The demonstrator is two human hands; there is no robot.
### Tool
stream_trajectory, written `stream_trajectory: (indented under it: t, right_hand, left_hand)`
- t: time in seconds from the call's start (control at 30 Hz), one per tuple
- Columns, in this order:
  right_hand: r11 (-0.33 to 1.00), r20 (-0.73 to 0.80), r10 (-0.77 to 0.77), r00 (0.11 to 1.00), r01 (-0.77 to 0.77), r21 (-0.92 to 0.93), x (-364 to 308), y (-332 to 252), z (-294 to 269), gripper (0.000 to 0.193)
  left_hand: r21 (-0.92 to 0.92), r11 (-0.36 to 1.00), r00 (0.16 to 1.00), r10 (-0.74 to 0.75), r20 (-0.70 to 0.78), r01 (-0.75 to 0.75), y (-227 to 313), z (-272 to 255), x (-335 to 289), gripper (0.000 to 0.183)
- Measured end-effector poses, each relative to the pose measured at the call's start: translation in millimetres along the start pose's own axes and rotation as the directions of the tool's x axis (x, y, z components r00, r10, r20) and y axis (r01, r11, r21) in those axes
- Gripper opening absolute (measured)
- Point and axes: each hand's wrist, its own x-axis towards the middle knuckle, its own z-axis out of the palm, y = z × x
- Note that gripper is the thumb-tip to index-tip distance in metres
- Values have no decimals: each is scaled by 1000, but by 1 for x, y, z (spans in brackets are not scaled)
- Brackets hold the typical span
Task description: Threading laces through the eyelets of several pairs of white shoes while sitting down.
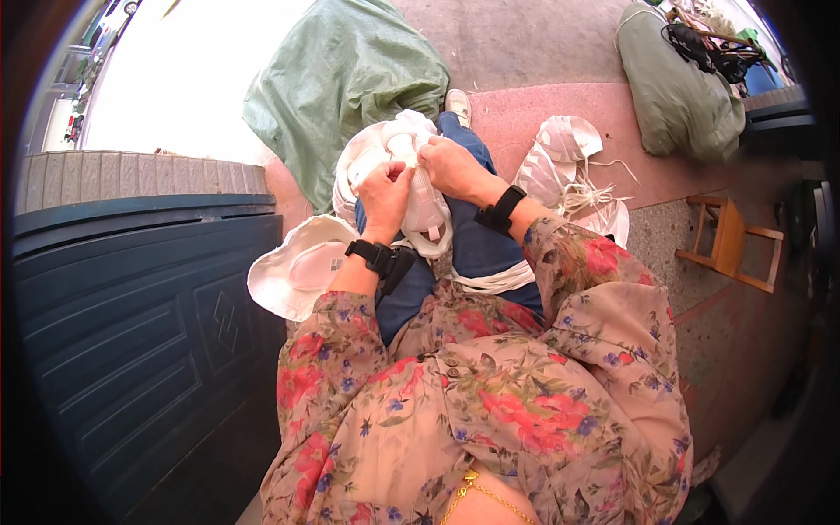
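Note:
A pale white shoe upper (429,208) stands over my knees, its rounded end toward me. My left hand (385,199) is closed in a pinch at its left edge. From the right, my right hand (457,171) also pinches at the upper, its fingertips close to the left ones. Whether a thin lace is between the fingers is too small to tell. Behind my hands lie more white shoe uppers (357,156), partly covered by them. A bundle of white laces (497,281) lies across my lap. Another white upper (296,273) rests by my left forearm.
To the right lies a pile of white uppers (551,159) with loose laces (584,194). A small wooden stool (728,238) is farther right. Green sheeting (346,83) covers something ahead, a full green sack (682,96) stands far right, and a blue panelled door (131,324) is at left.

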Motion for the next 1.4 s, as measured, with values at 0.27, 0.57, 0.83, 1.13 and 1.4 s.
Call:
stream_trajectory:
  t: [0.27, 0.57, 0.83, 1.13, 1.4]
  right_hand:
    - [998, 41, 5, 999, -2, -61, 2, -11, 0, 14]
    - [970, -123, 42, 992, -11, 243, -2, -13, -4, 19]
    - [962, 80, 102, 992, -118, 245, -8, -25, -12, 34]
    - [972, 94, 164, 982, -178, 156, -21, -24, -2, 42]
    - [940, 88, 244, 966, -258, 225, -26, -18, -12, 28]
  left_hand:
    - [-23, 999, 1000, -27, -12, 27, 1, -1, 0, 25]
    - [-26, 998, 997, 51, 51, -50, -5, -10, -7, 24]
    - [456, 760, 883, 356, 306, -464, -6, -18, 10, 9]
    - [548, 666, 862, 377, 338, -506, 12, -96, 9, 4]
    - [-207, 972, 652, -85, -754, -113, -5, -397, 28, 15]
